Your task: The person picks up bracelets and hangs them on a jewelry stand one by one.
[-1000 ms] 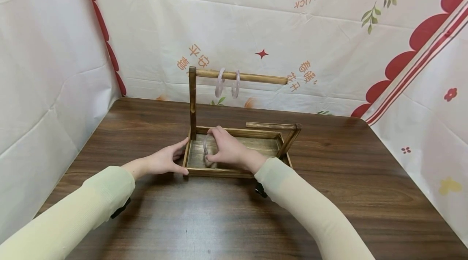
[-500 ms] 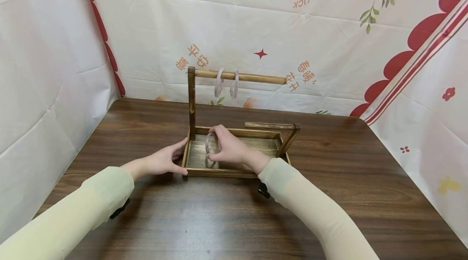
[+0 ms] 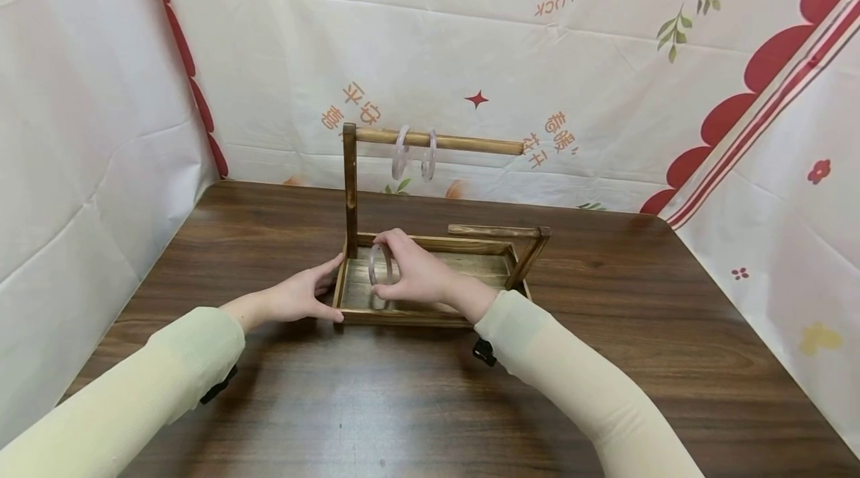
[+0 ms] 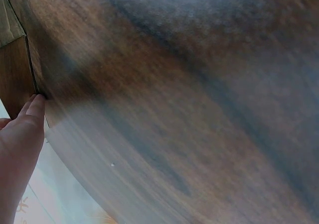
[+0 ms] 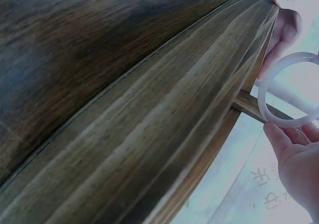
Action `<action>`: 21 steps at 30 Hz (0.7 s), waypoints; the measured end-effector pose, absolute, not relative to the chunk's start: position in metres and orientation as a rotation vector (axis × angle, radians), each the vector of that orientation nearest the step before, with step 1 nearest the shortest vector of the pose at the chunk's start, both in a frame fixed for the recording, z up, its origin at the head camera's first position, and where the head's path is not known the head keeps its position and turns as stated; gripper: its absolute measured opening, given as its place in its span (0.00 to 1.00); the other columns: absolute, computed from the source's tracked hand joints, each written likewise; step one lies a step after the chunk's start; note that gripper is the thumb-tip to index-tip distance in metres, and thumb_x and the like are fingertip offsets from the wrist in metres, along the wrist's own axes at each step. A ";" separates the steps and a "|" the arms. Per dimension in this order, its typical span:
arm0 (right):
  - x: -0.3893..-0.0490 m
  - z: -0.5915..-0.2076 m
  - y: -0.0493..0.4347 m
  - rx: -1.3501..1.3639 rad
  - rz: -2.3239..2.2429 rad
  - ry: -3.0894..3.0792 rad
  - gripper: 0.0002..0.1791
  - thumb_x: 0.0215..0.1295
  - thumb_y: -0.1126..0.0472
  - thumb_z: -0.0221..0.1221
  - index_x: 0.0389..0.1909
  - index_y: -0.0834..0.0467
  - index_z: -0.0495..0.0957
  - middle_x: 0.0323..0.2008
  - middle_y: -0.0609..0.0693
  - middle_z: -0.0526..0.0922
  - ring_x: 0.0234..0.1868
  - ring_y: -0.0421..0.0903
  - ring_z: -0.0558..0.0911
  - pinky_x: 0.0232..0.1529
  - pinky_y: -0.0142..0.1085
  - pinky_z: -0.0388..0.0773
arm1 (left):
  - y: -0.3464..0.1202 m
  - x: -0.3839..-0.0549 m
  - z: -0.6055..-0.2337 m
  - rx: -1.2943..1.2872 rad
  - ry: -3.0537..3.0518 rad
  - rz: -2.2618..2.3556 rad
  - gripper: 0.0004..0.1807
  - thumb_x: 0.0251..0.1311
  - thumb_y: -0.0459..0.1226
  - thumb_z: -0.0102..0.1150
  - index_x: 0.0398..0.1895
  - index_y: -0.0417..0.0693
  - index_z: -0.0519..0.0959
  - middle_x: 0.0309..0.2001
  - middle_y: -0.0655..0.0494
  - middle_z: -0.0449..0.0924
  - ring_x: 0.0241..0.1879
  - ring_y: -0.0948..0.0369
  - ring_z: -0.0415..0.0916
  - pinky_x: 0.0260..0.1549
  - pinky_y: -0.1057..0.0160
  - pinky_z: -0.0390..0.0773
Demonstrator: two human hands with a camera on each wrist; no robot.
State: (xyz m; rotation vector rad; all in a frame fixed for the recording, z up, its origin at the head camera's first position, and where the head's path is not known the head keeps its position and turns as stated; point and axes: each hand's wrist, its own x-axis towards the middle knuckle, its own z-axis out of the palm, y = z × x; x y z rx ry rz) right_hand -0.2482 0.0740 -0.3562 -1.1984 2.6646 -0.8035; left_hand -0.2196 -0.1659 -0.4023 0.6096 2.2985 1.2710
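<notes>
My right hand (image 3: pixel 418 269) pinches a pale, translucent bangle (image 3: pixel 372 267) between thumb and fingers, low over the wooden tray (image 3: pixel 463 317) of a stand. In the right wrist view the bangle (image 5: pixel 267 79) stands upright as a ring. My left hand (image 3: pixel 298 295) touches the tray's left end, thumb at the front corner and fingers along the side. Two pale lilac bangles, a left one (image 3: pixel 399 153) and a right one (image 3: pixel 428 155), hang on the stand's upper bar (image 3: pixel 477 144). Whether the held bangle touches the tray floor is hard to tell.
A tall post (image 3: pixel 350 194) rises from the tray's left end. At its right end a short post carries a lower bar (image 3: pixel 493 231) pointing left. The dark wooden table (image 3: pixel 282 403) lies beneath. A printed white cloth (image 3: pixel 282 52) hangs behind it.
My right hand has shifted slightly right, then back left with the bangle, which now shows more of its ring. My left hand stays at the tray's left end.
</notes>
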 end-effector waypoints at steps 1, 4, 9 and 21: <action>-0.248 -0.355 0.074 -1.202 -0.809 2.658 0.36 0.53 0.55 0.65 0.59 0.66 0.62 0.52 0.61 0.68 0.50 0.48 0.72 0.55 0.40 0.74 | -0.166 -0.219 -0.402 0.615 2.303 1.267 0.57 0.54 0.41 0.66 0.73 0.37 0.33 0.73 0.33 0.38 0.68 0.38 0.52 0.65 0.43 0.60; -0.246 -0.352 0.073 -1.205 -0.829 2.645 0.36 0.53 0.55 0.65 0.59 0.66 0.62 0.53 0.62 0.68 0.51 0.50 0.72 0.56 0.41 0.73 | -0.167 -0.220 -0.402 0.609 2.305 1.270 0.57 0.53 0.41 0.67 0.73 0.37 0.34 0.73 0.33 0.38 0.68 0.38 0.52 0.65 0.44 0.60; -0.244 -0.348 0.072 -1.206 -0.851 2.655 0.35 0.53 0.56 0.65 0.58 0.65 0.62 0.53 0.62 0.69 0.51 0.50 0.72 0.57 0.41 0.73 | -0.168 -0.220 -0.403 0.614 2.303 1.271 0.58 0.53 0.41 0.67 0.73 0.37 0.34 0.73 0.34 0.37 0.68 0.38 0.52 0.65 0.44 0.60; -0.242 -0.334 0.074 -1.203 -1.005 2.615 0.34 0.52 0.58 0.66 0.57 0.66 0.64 0.49 0.59 0.70 0.49 0.48 0.72 0.56 0.45 0.73 | -0.168 -0.221 -0.403 0.615 2.288 1.274 0.58 0.53 0.42 0.67 0.73 0.37 0.33 0.74 0.35 0.34 0.69 0.38 0.50 0.65 0.43 0.59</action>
